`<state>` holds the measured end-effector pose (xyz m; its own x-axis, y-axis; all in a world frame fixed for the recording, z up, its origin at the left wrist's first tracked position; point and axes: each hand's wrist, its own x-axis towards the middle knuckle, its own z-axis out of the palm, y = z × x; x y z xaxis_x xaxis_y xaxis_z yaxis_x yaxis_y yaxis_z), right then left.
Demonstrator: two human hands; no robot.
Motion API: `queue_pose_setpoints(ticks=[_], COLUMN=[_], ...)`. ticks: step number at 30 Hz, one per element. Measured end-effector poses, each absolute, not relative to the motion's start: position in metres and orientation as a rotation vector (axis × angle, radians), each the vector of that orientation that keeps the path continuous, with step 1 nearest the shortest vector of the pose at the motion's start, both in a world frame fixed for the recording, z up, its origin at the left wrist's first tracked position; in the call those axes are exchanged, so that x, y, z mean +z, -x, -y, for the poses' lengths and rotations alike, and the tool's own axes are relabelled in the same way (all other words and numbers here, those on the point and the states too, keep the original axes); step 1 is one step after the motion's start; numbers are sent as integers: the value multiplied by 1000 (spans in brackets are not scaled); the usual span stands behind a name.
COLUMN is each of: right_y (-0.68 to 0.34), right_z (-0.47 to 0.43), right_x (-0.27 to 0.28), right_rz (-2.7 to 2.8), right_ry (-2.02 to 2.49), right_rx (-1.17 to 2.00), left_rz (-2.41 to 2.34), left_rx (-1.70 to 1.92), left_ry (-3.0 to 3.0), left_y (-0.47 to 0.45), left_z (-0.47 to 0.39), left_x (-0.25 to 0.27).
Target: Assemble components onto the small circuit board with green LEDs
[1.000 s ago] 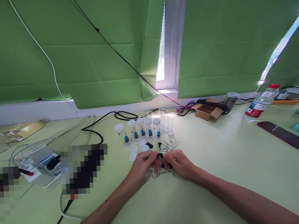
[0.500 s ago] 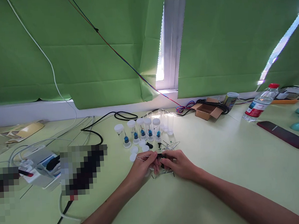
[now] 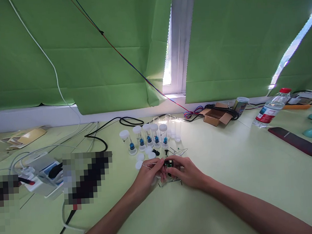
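My left hand [image 3: 151,172] is closed in a pinch, with a thin bent metal wire [image 3: 147,164] sticking out to the left of its fingers. Opposite it, my right hand [image 3: 187,170] grips a small black part [image 3: 169,163] that shows some green; its kind is too small to tell. The fingertips of both hands meet around this part and hide much of it. Below the hands lies another bent metal wire [image 3: 172,180]. Just beyond are loose metal wires [image 3: 182,152], small black pieces [image 3: 156,152] and round white caps [image 3: 140,156].
Several capped clear tubes [image 3: 131,146] with blue parts inside stand behind the hands, with clear tubes [image 3: 177,131] beside them. A cardboard box [image 3: 215,119], a water bottle [image 3: 269,111] and a dark flat case [image 3: 295,141] lie rightward. Cables and a white power strip [image 3: 41,175] occupy the left.
The small black part has turned between my fingers, so its green area now shows. My right fingers have shifted slightly; my left hand stays nearly still.
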<state>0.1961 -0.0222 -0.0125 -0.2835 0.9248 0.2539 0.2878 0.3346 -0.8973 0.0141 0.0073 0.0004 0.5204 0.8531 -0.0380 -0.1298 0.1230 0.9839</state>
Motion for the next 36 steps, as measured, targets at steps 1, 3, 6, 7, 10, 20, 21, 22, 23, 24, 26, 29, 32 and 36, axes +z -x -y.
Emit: queue_pose_setpoints(ticks=[1, 3, 6, 7, 10, 20, 21, 22, 23, 24, 26, 29, 32, 36], right_y=[-196, -196, -196, -196, -196, -198, -198, -197, -197, -197, -196, -195, -195, -196], right_z=[22, 22, 21, 21, 21, 19, 20, 21, 21, 22, 23, 23, 22, 22], right_x=[-13, -14, -15, -15, -15, -16, -16, -15, -15, -14, -12, -12, -13, -15], right_rz=[1762, 1752, 1738, 1741, 1773, 1830, 1812, 1788, 1765, 1749, 1747, 1759, 1747, 1743], right_ry=[1078, 1056, 1034, 1031, 1030, 1049, 1054, 1061, 1069, 1078, 1094, 1081, 1058, 1035], right_rx=[962, 976, 1001, 1002, 976, 913, 943, 971, 989, 997, 974, 963, 961, 960], left_rz=[-736, -741, -744, -743, -742, -747, -744, -739, -732, -726, -719, -715, -713, -721], left_rx=[821, 829, 823, 815, 800, 807, 810, 815, 819, 824, 832, 837, 832, 825], left_ry=[-1257, -1272, -1282, -1285, -1296, -1278, -1267, -1256, -1248, -1243, -1243, -1242, -1252, -1286], left_y=[-14, -14, -14, -14, -13, -15, -15, -14, -14, -14, -14, -14, -14, -14], left_z=[-7, -7, -7, -7, -6, -6, -7, -7, -7, -8, -8, -7, -7, -6], left_x=[0, 0, 1, 1, 3, 2, 2, 2, 1, 0, -2, -3, -2, 1])
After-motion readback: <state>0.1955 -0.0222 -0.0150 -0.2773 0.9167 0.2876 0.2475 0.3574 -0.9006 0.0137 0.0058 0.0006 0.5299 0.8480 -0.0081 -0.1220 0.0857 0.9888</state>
